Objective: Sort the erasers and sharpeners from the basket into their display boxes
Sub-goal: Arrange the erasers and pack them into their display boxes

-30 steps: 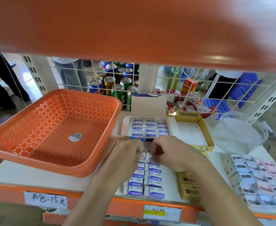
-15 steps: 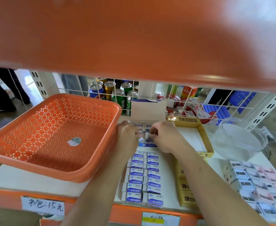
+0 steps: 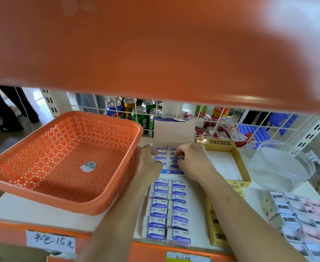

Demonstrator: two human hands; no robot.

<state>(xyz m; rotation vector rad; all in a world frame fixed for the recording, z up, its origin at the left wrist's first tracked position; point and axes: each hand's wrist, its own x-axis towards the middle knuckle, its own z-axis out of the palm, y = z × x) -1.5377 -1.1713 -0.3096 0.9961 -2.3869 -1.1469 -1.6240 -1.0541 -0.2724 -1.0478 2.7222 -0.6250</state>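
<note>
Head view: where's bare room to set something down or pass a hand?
Free: inside the orange perforated plastic basket, bare but for a sticker; the white shelf strip between basket and orange shelf edge. Crowded: centre, where left hand and right hand work over the white display box, blue-and-white eraser rows in front; small boxed stock fills the right.

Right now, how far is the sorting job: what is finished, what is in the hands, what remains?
Done: the orange perforated plastic basket holds only a sticker. In hand: the right hand pinches a blue-and-white wrapped eraser over the white cardboard display box; the left hand rests at its edge. Left: two rows of loose erasers and yellow 2B packs lie on the white shelf, outside the boxes.
</note>
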